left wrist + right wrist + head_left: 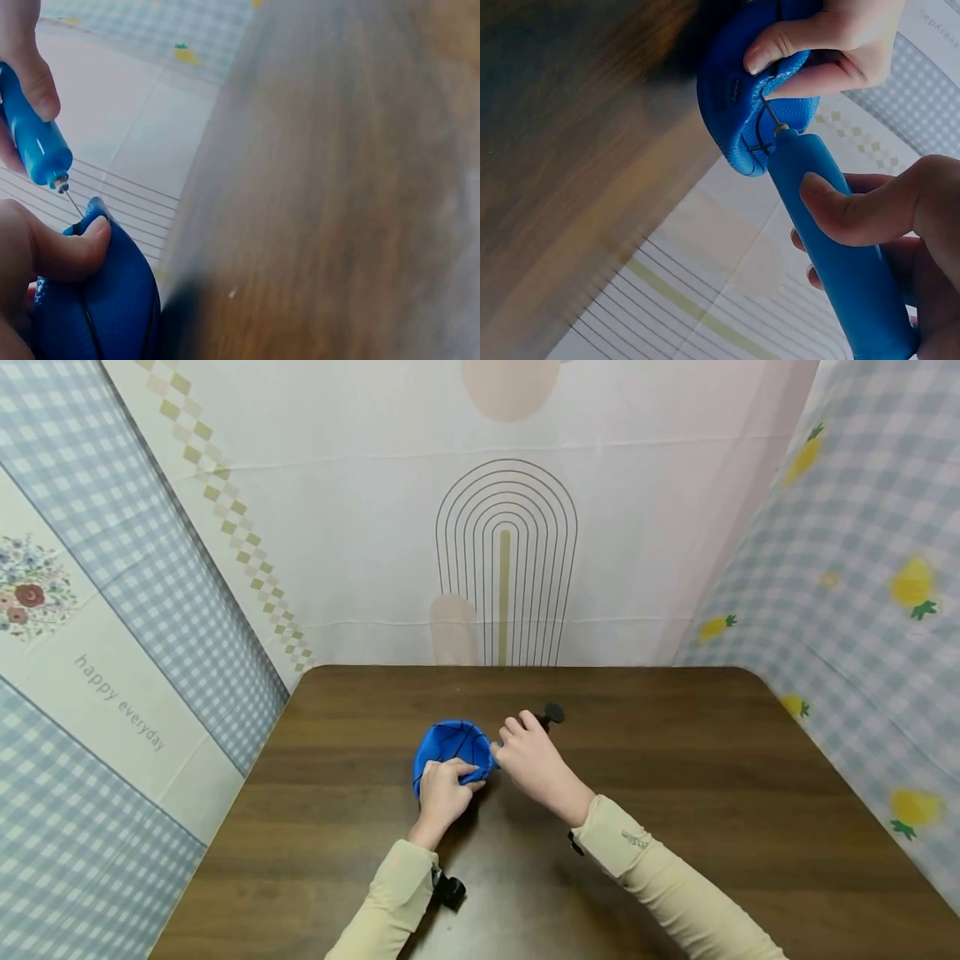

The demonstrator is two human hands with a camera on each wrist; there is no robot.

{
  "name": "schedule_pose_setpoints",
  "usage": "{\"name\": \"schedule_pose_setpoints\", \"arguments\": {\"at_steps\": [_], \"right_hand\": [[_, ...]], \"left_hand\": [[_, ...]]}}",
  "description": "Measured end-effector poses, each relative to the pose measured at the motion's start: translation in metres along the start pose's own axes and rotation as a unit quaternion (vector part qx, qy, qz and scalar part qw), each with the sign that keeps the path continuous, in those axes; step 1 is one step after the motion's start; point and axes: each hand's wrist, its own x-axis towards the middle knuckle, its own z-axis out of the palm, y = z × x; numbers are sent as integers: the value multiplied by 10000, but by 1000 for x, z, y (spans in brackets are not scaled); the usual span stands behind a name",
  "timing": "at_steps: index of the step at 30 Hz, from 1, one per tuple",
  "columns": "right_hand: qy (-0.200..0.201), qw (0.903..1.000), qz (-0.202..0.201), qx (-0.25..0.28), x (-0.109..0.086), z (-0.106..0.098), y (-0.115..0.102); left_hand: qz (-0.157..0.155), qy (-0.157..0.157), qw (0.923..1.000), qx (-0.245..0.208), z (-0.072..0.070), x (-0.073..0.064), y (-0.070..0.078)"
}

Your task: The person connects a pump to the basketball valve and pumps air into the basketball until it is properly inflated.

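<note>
A deflated blue ball with black seams (450, 741), caved in like a bowl, is over the middle of the table. My left hand (444, 789) pinches its folded edge between thumb and fingers; in the left wrist view the thumb presses beside the seam (91, 319). Wrapped round the blue barrel of a small hand pump (829, 232) is my right hand (534, 760). From the pump's tip a thin metal needle (772, 112) reaches to the ball right by the left thumb. The pump's black handle (553, 712) sticks out beyond the right hand.
The brown wooden table (675, 752) spreads out around both hands. Behind it hangs a pale printed cloth (360, 543), with checked cloths on the left (165, 527) and right (847, 635). A black wrist camera (450, 892) sits on the left cuff.
</note>
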Motion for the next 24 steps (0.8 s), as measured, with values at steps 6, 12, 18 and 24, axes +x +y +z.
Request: {"name": "schedule_pose_setpoints", "arguments": {"at_steps": [6, 12, 18, 24], "right_hand": [[68, 9995, -114, -301, 5, 0, -6], [242, 9983, 35, -522, 4, 0, -11], [104, 9982, 52, -592, 3, 1, -16], [-47, 9975, -66, -700, 8, -2, -20]], "left_hand": [[-190, -18, 9997, -126, 0, -1, -1], [-456, -4, 9984, -346, 1, 3, -2], [-657, -159, 9971, -355, 0, 3, -1], [-803, -283, 9956, -403, -1, 4, 0]]}}
